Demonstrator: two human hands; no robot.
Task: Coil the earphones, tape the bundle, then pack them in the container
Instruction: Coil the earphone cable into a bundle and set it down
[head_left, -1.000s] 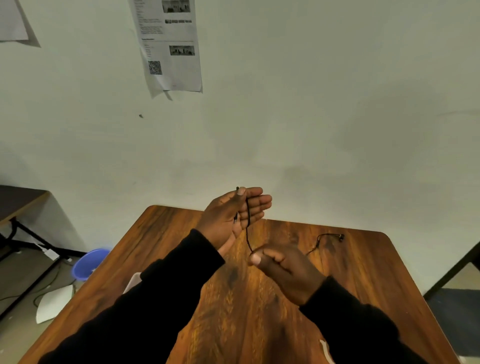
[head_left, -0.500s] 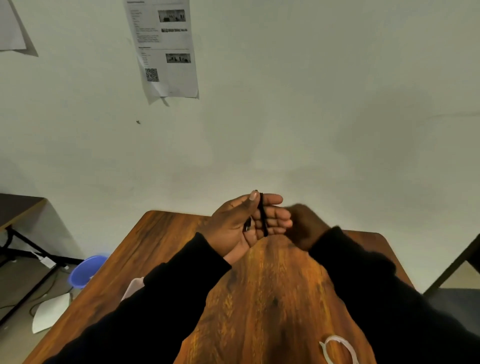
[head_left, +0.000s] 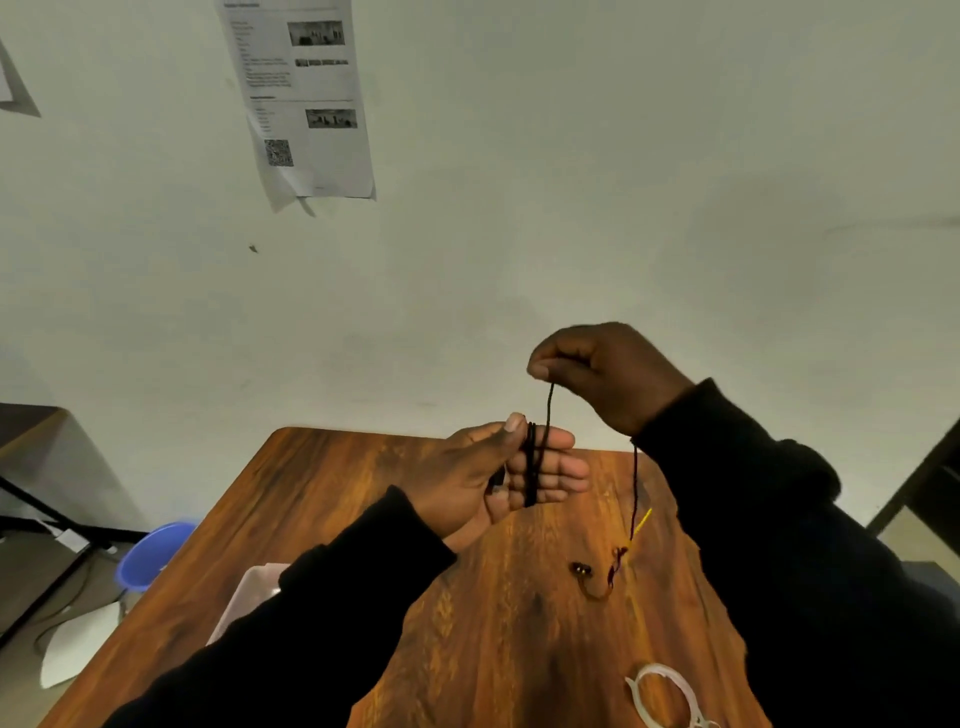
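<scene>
A thin black earphone cord (head_left: 531, 470) is looped a few times around the fingers of my left hand (head_left: 483, 475), whose thumb presses on the loops. My right hand (head_left: 602, 371) is raised above and to the right, pinching the cord between thumb and forefinger. From that hand the cord hangs down to the earbuds (head_left: 584, 570) lying on the wooden table (head_left: 363, 519). A roll of clear tape (head_left: 667, 693) lies near the table's front right. A pale translucent container (head_left: 249, 592) sits at the left edge, partly hidden by my left sleeve.
A blue basin (head_left: 153, 553) stands on the floor left of the table, beside white paper and a dark table frame. A printed sheet (head_left: 306, 98) hangs on the wall behind. A dark chair or frame edge shows at the far right.
My right hand has come round from behind my left hand and risen above it, drawing the cord up. More loops sit on my left fingers. The earbuds have slid nearer.
</scene>
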